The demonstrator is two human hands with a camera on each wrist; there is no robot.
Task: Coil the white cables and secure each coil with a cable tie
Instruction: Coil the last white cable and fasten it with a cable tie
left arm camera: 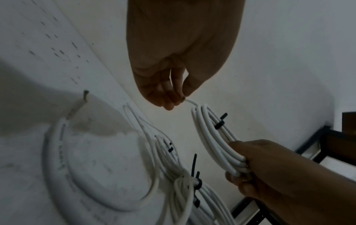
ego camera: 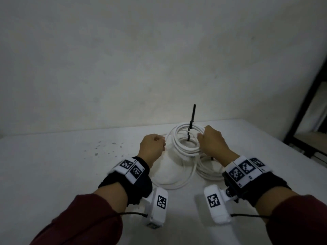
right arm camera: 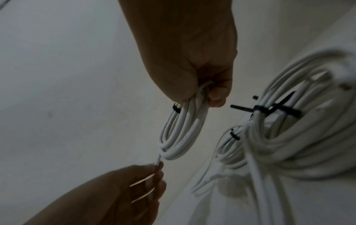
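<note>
A white table (ego camera: 62,174) is noted, bearing tied bundles of white round cable (left arm camera: 179,190). A small coil of white cable (ego camera: 184,142) is gripped above it by the right hand (ego camera: 212,141), fingers curled round the strands. A black plastic cable tie (ego camera: 192,119) is fitted. The loose cable end (left arm camera: 191,102) is pinched by the left hand (ego camera: 152,145).

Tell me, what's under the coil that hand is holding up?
Under the coil in the right hand: more tied white coils on the table. The hand hides part of them.
</note>
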